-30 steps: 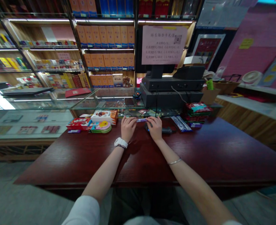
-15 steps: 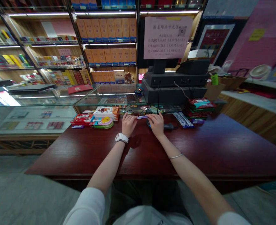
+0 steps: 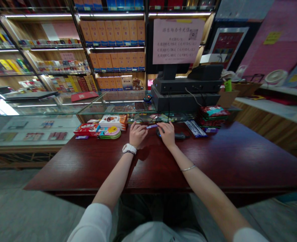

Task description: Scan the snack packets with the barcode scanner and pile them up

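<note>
Between both hands, a slim purple-and-white packet [image 3: 152,126] is held up level above the dark red table [image 3: 148,171]. My left hand [image 3: 137,133], with a white watch at its wrist, pinches the packet's left end. At the other end, the fingers of my right hand [image 3: 167,133] are closed on it. Partly hidden behind my right hand lies a dark handheld device [image 3: 180,135], which looks like a barcode scanner. Blue-and-white packets [image 3: 195,128] rest a little right of it.
Left on the table are red packets [image 3: 87,128], an orange-and-white box [image 3: 113,121], colourful round-ended packs [image 3: 110,132] and a purple packet [image 3: 82,137]. A stack of red packets [image 3: 214,116] sits at the right. Behind stand a glass counter [image 3: 108,107] and a cash register [image 3: 186,101].
The packet has tilted slightly, its right end now higher. Both hands keep hold of it. The whole view has shifted slightly.
</note>
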Demonstrator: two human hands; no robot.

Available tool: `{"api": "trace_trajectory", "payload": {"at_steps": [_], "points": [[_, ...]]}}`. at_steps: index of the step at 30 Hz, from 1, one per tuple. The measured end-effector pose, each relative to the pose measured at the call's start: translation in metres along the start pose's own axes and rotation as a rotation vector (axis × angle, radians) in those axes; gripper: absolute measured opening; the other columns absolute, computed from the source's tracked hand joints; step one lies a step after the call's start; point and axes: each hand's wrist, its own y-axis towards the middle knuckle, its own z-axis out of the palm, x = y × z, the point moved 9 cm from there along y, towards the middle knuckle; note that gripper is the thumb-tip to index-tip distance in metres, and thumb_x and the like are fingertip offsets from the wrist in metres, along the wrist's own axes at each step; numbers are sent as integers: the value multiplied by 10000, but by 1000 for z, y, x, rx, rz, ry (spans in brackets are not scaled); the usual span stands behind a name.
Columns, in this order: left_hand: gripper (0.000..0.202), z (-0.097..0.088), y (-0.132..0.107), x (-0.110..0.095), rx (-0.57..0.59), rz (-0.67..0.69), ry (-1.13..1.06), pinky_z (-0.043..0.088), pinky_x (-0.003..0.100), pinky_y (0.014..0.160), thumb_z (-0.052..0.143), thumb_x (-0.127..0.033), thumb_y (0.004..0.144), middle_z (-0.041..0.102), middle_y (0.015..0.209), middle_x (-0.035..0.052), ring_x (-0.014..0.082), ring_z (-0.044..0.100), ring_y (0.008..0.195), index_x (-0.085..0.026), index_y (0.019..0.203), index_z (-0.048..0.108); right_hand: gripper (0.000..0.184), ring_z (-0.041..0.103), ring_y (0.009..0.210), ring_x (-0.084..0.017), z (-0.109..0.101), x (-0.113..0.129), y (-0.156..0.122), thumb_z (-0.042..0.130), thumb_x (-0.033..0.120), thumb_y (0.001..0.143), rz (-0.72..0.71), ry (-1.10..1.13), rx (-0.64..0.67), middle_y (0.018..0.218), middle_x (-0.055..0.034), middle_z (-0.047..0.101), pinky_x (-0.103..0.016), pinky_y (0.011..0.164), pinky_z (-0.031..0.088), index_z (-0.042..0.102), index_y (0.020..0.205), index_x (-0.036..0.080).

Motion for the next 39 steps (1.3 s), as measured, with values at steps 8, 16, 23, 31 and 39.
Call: {"api": "trace_trajectory", "payload": {"at_steps": [8,16,23,31,39], "points": [[193,3,-2,-1,36,2,9,345,547,1157,563,-206,886,751,969,-19,181,643,914,-280,752,680,245,650,1019,-197,2,2,0,470,252,975,-12,6,23,1077,-43,738,-491,1112,338,707,1036,258],[203,-2,-2,4,-24,-73,-12,346,495,1148,558,-162,872,736,914,6,193,649,922,-272,989,682,244,652,1009,-192,1,5,0,472,253,978,-34,-5,17,1067,-37,741,-482,1114,343,713,1015,258],[189,1,-3,4,-5,-81,-37,306,495,1178,574,-133,850,721,1001,14,197,641,999,-263,940,677,246,649,1002,-194,4,6,-1,471,235,972,-30,-7,43,1068,-35,741,-484,1116,339,714,1003,255],[179,0,-5,19,-72,-135,-23,310,499,1173,588,-153,854,718,906,15,203,645,932,-271,933,698,316,578,1191,-226,13,-3,4,517,276,942,-105,-28,209,1322,-53,637,-506,1149,304,634,1234,264],[171,6,-8,31,-93,-179,17,313,463,1166,584,-166,861,725,913,6,199,646,956,-271,938,695,911,149,1501,-329,6,-52,-26,654,577,811,15,-9,667,1633,-55,197,-605,1173,197,189,1554,330]]}}
